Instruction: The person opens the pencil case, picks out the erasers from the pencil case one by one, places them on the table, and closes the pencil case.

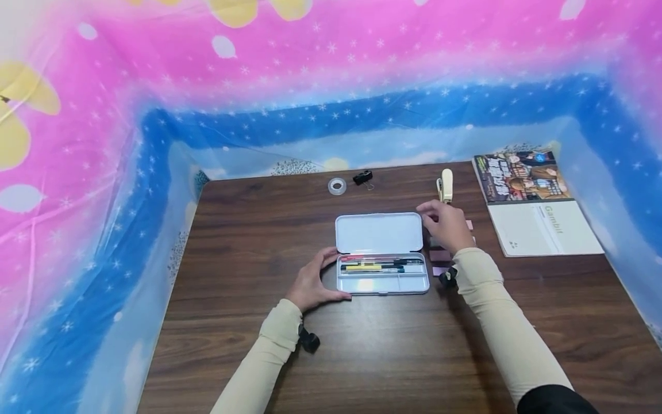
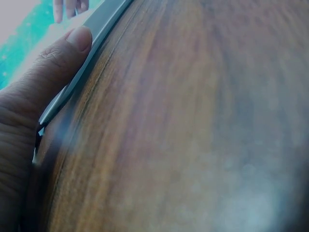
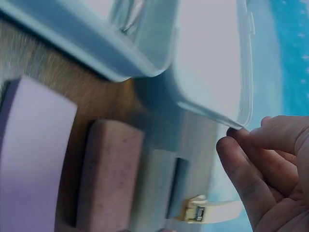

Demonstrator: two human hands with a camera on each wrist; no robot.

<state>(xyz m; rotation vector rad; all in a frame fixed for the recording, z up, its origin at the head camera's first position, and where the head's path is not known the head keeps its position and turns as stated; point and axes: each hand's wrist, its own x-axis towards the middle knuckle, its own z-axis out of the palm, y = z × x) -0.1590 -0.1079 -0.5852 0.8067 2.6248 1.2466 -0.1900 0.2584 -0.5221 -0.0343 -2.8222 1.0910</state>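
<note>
A white pencil case [image 1: 379,254] lies open on the wooden table, its lid [image 1: 379,232] tilted back at the far side. Several pens [image 1: 372,268] lie in the upper compartment of its base. My left hand [image 1: 314,282] holds the left end of the base, with the thumb [image 2: 72,48] along the front edge and the fingers round by the hinge. At the lid's upper right corner is my right hand [image 1: 449,225]; in the right wrist view its bent fingertips [image 3: 227,147] are right at the lid's edge, with nothing seen pinched between them.
Right of the case stand a lilac block [image 3: 36,154], a pinkish block [image 3: 111,179] and others, partly under my right hand. A cream stapler [image 1: 446,185] lies beyond. Farther back are a tape roll [image 1: 331,190] and a black binder clip [image 1: 362,177]. Two booklets [image 1: 548,230] lie at right.
</note>
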